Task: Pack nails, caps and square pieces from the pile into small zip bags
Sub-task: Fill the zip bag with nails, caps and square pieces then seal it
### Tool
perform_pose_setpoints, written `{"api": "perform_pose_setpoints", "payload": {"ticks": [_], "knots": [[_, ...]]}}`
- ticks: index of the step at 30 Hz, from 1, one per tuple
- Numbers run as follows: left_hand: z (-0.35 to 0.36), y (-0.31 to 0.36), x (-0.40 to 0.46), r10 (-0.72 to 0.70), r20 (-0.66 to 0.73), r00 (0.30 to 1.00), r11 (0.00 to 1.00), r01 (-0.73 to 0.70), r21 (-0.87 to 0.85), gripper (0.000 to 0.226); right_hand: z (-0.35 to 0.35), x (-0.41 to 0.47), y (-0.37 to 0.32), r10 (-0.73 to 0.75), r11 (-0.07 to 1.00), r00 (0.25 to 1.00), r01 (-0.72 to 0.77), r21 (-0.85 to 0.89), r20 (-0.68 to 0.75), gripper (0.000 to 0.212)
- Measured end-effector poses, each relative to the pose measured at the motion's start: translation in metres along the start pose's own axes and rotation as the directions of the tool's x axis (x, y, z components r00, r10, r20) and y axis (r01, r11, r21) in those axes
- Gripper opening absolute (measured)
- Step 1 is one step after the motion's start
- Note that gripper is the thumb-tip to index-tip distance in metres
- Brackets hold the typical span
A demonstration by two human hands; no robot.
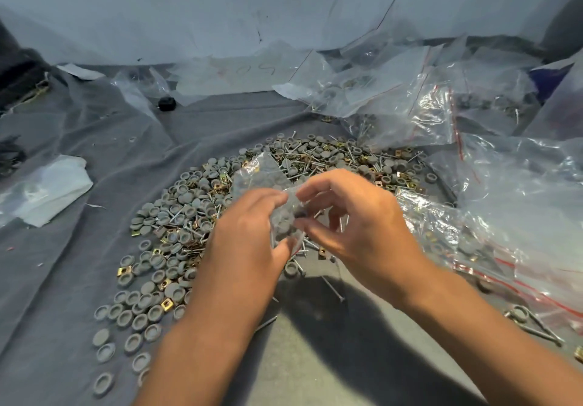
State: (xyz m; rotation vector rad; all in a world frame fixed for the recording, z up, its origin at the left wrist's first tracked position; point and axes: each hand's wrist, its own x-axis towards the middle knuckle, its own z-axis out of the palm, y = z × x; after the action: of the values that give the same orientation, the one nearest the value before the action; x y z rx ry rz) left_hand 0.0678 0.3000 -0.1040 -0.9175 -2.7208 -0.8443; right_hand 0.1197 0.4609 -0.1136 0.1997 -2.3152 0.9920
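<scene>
I see both hands pinching the small clear plastic zip bag between them: left hand beside right hand, mouth uppermost.

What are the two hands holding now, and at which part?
Both hands hold one small zip bag over the pile. The left hand grips its left side; the right hand pinches its right edge between thumb and fingers.
</scene>
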Motion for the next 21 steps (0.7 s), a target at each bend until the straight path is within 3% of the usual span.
{"api": "perform_pose_setpoints", "payload": {"ticks": [4,9,11,14,17,21], "knots": [[0.000,0.002,-0.001,-0.005,0.000,1.000,1.000,0.005,-0.006,0.059,0.008,-0.002,0.001,-0.041,0.996,0.999,0.042,-0.081,0.010,0.025],[-0.002,-0.001,0.000,-0.032,-0.024,0.999,0.999,0.032,-0.014,0.059,-0.001,0.001,0.007,0.048,0.996,0.998,-0.050,-0.074,-0.027,0.020],[-0.004,-0.002,0.000,-0.051,-0.051,0.997,0.999,0.051,-0.017,0.059,-0.011,0.000,0.012,0.197,0.975,0.975,-0.184,-0.121,0.102,0.020],[-0.007,-0.001,0.000,-0.055,-0.069,0.996,0.998,0.054,-0.013,0.061,-0.013,-0.009,0.018,0.400,0.896,0.839,-0.273,-0.350,0.368,0.017],[-0.007,0.000,-0.001,-0.045,-0.061,0.997,0.999,0.045,-0.005,0.060,-0.005,-0.016,0.022,0.407,0.852,0.815,-0.178,-0.491,0.411,0.023],[-0.006,0.001,0.000,-0.052,-0.057,0.997,0.999,0.052,0.001,0.059,-0.002,-0.014,0.024,0.377,0.862,0.837,-0.161,-0.480,0.397,0.006]]}}
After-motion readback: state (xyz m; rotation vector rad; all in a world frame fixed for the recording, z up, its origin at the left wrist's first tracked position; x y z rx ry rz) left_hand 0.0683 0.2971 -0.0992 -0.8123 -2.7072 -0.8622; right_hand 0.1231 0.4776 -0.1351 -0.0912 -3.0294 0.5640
